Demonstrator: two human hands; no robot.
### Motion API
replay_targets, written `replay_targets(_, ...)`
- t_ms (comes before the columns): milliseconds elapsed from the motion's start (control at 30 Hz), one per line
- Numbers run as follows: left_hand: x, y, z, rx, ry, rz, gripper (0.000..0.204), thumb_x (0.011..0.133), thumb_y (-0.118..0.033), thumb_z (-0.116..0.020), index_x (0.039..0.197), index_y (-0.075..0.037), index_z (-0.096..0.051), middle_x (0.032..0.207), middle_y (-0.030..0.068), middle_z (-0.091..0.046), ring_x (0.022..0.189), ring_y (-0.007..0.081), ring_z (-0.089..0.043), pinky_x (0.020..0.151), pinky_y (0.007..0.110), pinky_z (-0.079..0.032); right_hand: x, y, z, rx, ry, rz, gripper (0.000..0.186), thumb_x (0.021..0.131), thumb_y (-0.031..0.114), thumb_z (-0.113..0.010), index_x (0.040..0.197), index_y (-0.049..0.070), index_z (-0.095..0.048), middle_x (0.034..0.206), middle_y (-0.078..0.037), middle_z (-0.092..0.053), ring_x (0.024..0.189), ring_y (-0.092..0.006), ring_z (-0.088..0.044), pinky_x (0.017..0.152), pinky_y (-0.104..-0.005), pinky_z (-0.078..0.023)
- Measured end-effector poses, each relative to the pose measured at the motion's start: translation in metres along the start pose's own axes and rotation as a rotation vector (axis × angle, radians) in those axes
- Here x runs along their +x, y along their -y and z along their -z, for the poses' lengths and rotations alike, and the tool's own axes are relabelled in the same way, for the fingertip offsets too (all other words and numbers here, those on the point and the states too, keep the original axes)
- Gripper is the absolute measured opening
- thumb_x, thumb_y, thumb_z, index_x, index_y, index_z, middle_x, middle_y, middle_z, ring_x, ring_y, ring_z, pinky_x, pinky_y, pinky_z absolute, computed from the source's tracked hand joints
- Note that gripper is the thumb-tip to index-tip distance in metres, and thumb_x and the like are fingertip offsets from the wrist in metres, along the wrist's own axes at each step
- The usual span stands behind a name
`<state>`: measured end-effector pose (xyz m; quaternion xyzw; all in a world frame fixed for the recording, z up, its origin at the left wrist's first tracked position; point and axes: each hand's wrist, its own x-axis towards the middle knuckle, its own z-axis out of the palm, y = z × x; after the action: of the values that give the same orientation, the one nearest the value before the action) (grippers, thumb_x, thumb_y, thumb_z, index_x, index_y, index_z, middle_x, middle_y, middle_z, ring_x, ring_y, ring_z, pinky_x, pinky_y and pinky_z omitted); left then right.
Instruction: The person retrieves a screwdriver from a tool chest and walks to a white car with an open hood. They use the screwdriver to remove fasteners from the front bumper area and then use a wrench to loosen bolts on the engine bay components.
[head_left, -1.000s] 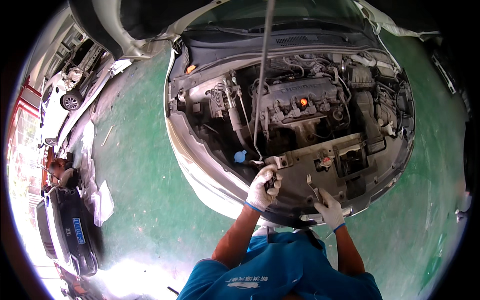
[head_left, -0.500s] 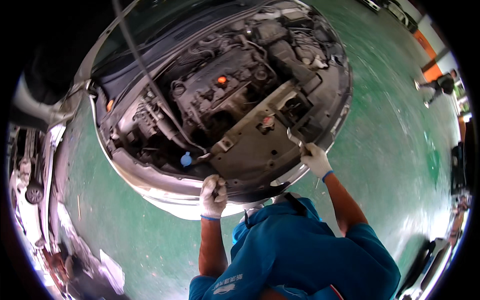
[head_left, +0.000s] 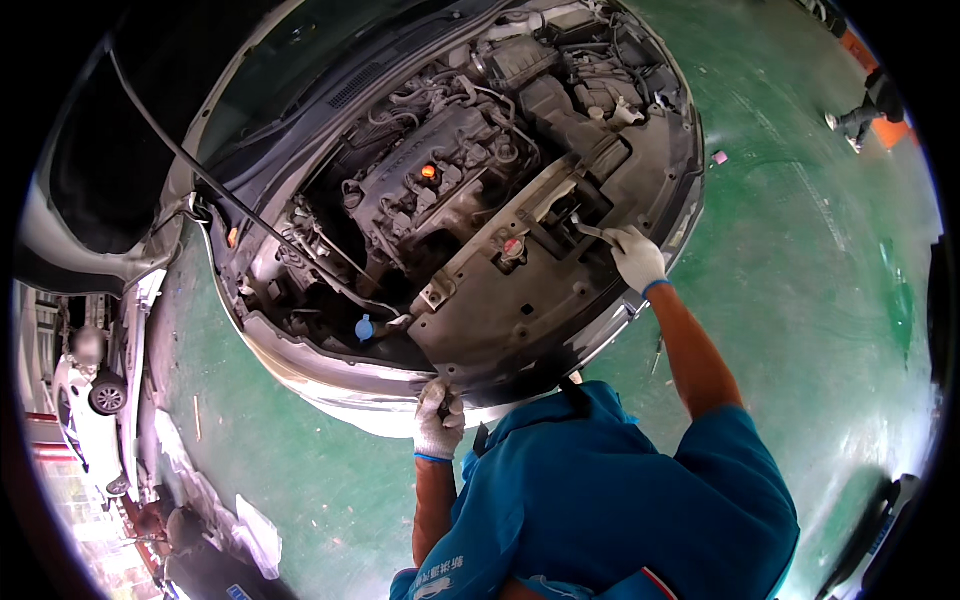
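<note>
Under the raised hood of a silver car, the engine bay (head_left: pixel 440 180) lies in front of me. My right hand (head_left: pixel 638 260), in a white knit glove, is closed around a slim metal wrench (head_left: pixel 590 231). The wrench's far end reaches into the opening (head_left: pixel 570 215) in the front panel, close to the red-marked radiator cap (head_left: pixel 513 249). Its exact contact there is too small to make out. My left hand (head_left: pixel 438 418), also gloved, is curled at the front bumper edge (head_left: pixel 350 400). Something small and dark shows between its fingers.
A prop rod (head_left: pixel 250 220) slants across the bay's left side. A blue cap (head_left: pixel 365 327) and orange oil cap (head_left: pixel 429 172) stand out. Green floor (head_left: pixel 780 300) surrounds the car. A person (head_left: pixel 865 110) is at far right; a white car (head_left: pixel 90 420) stands left.
My right hand has moved forward, bringing the wrench from above the front panel to the opening. The left hand stays by the bumper, still curled. The whole view has shifted somewhat.
</note>
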<state>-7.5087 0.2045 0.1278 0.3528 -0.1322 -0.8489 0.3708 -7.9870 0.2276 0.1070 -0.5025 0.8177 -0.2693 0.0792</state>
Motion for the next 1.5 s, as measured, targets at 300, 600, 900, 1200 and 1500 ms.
replay_targets(300, -0.024, 0.015, -0.007, 0.07, -0.075, -0.088, 0.027, 0.093, -0.018, -0.075, 0.115, -0.005, -0.068, 0.092, 0.0087, -0.071, 0.059, 0.0094, -0.057, 0.042, 0.018, -0.035, 0.061, -0.016, -0.032, -0.476, 0.218, 0.426, 0.006, 0.085, 0.012, -0.062, 0.09, 0.013, -0.065, 0.104, -0.01, -0.064, 0.083, -0.0338, -0.072, 0.066, -0.0495, -0.057)
replay_targets(600, -0.049, 0.063, 0.007, -0.005, -0.191, -0.053, 0.028, 0.095, -0.017, -0.073, 0.12, -0.006, -0.065, 0.096, 0.0091, -0.068, 0.065, 0.0133, -0.059, 0.042, 0.018, -0.037, 0.081, -0.026, -0.031, -0.567, 0.23, 0.639, 0.009, 0.084, 0.015, -0.062, 0.09, 0.013, -0.069, 0.096, -0.008, -0.068, 0.08, -0.0301, -0.073, 0.064, -0.0457, -0.058)
replay_targets(900, -0.057, 0.067, 0.011, 0.002, -0.218, -0.065, 0.027, 0.095, -0.018, -0.072, 0.119, -0.006, -0.065, 0.097, 0.0098, -0.068, 0.063, 0.014, -0.06, 0.042, 0.019, -0.038, 0.06, -0.021, 0.027, -0.572, 0.308, 0.695, 0.009, 0.084, 0.015, -0.062, 0.086, 0.015, -0.071, 0.09, -0.005, -0.069, 0.084, -0.0286, -0.072, 0.067, -0.0455, -0.056)
replay_targets(1200, -0.071, 0.065, 0.014, -0.016, -0.172, -0.085, 0.024, 0.093, -0.014, -0.071, 0.113, -0.002, -0.067, 0.093, 0.0128, -0.071, 0.059, 0.0144, -0.06, 0.042, 0.02, -0.036, 0.048, 0.025, 0.116, -0.651, 0.274, 0.697, 0.004, 0.08, 0.013, -0.067, 0.084, 0.013, -0.068, 0.088, -0.005, -0.067, 0.084, -0.0281, -0.071, 0.069, -0.0438, -0.056)
replay_targets(1500, -0.105, 0.078, 0.024, -0.152, -0.279, -0.132, 0.024, 0.094, -0.013, -0.071, 0.116, -0.003, -0.065, 0.094, 0.0133, -0.07, 0.063, 0.0145, -0.06, 0.043, 0.02, -0.035, 0.036, 0.084, 0.116, -0.485, 0.219, 0.742, 0.014, 0.075, 0.011, -0.07, 0.083, 0.013, -0.059, 0.079, -0.008, -0.063, 0.077, -0.0336, -0.068, 0.065, -0.0491, -0.053)
